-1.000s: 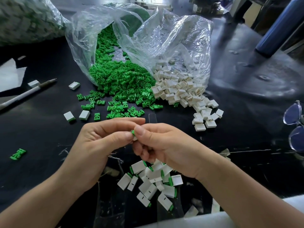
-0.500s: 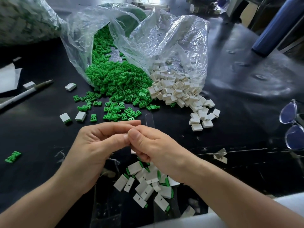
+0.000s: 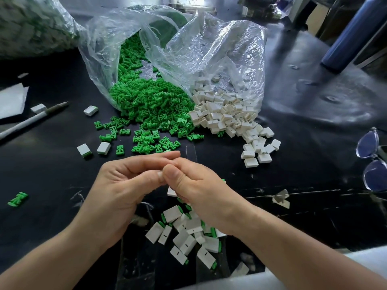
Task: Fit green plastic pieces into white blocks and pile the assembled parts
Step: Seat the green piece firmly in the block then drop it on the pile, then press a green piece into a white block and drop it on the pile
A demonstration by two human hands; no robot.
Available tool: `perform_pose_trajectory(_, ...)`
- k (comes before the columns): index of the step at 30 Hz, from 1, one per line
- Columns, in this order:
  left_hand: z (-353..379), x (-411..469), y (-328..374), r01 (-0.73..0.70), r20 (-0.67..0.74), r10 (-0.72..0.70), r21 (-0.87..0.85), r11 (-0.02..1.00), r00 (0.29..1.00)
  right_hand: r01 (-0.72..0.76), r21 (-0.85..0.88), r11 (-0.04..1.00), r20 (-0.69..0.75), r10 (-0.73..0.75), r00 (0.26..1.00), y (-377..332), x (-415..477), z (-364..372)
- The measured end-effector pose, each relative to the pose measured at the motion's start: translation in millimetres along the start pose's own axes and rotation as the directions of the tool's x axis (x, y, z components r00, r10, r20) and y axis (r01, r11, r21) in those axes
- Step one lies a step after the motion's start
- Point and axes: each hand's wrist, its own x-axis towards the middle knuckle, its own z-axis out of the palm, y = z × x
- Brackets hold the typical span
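Far left, a stray green piece lies on the counter, its long axis running lower-left to upper-right. Next, my left hand and right hand meet thumb to thumb, fingertips pressed into one pinch. Whatever sits between them is hidden, so I cannot tell which way it points. Beyond them, green pieces spill from the bag, white blocks just to their right. Under my right wrist sits the pile of assembled parts, blocks lying at all angles, green ends poking out every way. Far right, glasses.
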Motion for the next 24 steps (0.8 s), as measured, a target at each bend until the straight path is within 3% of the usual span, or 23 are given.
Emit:
perform_pose_trajectory(10, -1, 0, -1, -0.002, 0.007, 0.002, -0.020, 1.000, 1.000, 0.004, -0.026, 1.000, -0.011, -0.005, 1.000, 1, 0, 1)
perform_pose_trajectory(19, 0, 0, 4, 0.005, 0.052, -0.002, -0.066, 0.998, 0.999, 0.041, 0.086, 0.995, 0.028, -0.043, 0.999, 0, 1, -2)
perform_pose_trajectory(24, -1, 1, 2, 0.037, 0.019, -0.037, -0.013, 0.999, 0.999, 0.032, -0.057, 0.998, 0.004, -0.032, 0.999, -1, 2, -12)
